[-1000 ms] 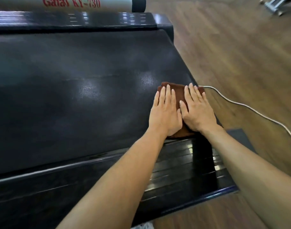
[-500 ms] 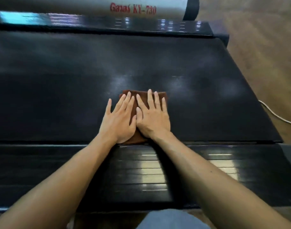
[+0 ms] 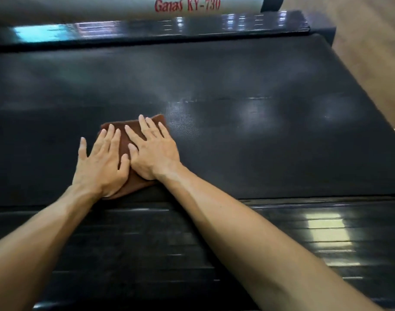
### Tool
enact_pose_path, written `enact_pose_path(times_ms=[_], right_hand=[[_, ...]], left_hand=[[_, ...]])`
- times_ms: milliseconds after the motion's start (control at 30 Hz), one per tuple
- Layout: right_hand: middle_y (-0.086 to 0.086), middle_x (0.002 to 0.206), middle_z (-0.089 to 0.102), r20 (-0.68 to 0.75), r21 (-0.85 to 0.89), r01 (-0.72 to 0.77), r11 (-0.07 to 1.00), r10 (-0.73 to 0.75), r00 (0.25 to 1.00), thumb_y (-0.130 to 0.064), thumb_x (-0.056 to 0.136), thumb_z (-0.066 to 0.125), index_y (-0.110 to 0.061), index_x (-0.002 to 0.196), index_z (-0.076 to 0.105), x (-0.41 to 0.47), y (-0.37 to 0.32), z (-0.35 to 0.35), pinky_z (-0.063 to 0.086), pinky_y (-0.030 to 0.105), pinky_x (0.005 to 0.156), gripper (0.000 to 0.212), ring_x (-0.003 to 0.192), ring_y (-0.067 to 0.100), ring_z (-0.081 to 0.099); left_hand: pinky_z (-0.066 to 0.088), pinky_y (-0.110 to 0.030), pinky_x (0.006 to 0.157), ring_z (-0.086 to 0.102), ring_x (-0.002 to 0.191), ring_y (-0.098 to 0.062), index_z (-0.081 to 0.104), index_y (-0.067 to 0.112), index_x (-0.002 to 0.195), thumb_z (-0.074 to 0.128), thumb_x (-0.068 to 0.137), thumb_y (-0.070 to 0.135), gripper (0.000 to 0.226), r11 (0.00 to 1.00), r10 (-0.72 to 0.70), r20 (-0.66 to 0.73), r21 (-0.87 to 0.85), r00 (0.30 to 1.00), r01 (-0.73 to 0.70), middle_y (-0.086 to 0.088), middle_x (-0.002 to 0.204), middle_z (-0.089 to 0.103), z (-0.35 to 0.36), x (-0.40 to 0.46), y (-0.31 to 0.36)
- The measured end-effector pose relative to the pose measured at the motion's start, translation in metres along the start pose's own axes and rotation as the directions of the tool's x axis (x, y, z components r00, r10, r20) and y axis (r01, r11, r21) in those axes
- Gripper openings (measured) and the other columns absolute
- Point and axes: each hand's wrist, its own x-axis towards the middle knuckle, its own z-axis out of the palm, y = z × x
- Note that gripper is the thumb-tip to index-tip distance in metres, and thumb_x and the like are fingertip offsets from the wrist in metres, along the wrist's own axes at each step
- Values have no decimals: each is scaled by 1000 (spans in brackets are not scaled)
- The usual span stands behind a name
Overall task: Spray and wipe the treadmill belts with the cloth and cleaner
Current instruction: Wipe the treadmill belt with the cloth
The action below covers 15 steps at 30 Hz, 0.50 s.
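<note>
A folded brown cloth (image 3: 124, 140) lies flat on the black treadmill belt (image 3: 248, 140), near its close edge and left of centre. My left hand (image 3: 100, 162) presses on the cloth's left part with straight, spread fingers. Beside it, my right hand (image 3: 152, 151) presses on the right part, thumbs nearly touching. Most of the cloth is hidden under both palms. Faint damp sheen shows on the belt to the right of the cloth. No cleaner bottle is in view.
A glossy black ribbed side rail (image 3: 237, 239) runs along the near edge under my forearms. A second rail (image 3: 169, 28) and a grey bar with red lettering (image 3: 187, 5) lie beyond the belt. Wooden floor (image 3: 371, 52) shows at right.
Both hands have slid the cloth leftward across the belt, from its right edge by the white cable to left of centre. The view has followed them left.
</note>
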Motion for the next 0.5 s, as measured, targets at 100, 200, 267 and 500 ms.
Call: enact_pose_path(times_ms=[100,200,267,500], right_hand=[[5,174,1,-33,-15,-58,998,57,998,-42,109,23,-35,165,17,-7,71,-25,-2,41,129,57,160,17,-2],[5,174,0,-66,-49,-174,984,170,983,-43,108,23,-35,165,14,-29,172,-60,-3,40,129,58,160,17,-2],[6,174,0,-84,-76,-264,961,258,963,-42,108,24,-35,165,13,-57,245,-87,-3,40,129,59,160,19,-1],[9,173,5,-148,-143,-538,831,520,841,-45,102,20,-31,165,18,-175,410,-152,2,44,128,65,160,25,6]], left_hand=[[-7,-53,126,-2,158,-20,3,10,163,7,88,49,84,997,80,-12,-19,997,-80,-7,172,-1,-10,30,73],[-4,-53,126,2,158,-24,9,7,163,13,89,46,83,977,200,-67,-64,978,-204,-11,171,4,-13,65,177],[-3,-53,126,4,158,-25,13,6,163,18,89,45,83,952,285,-87,-89,954,-293,-13,171,7,-15,82,257],[-6,-52,126,2,158,-24,15,7,163,30,100,44,75,829,533,-87,-144,841,-540,-12,171,8,-23,81,466]])
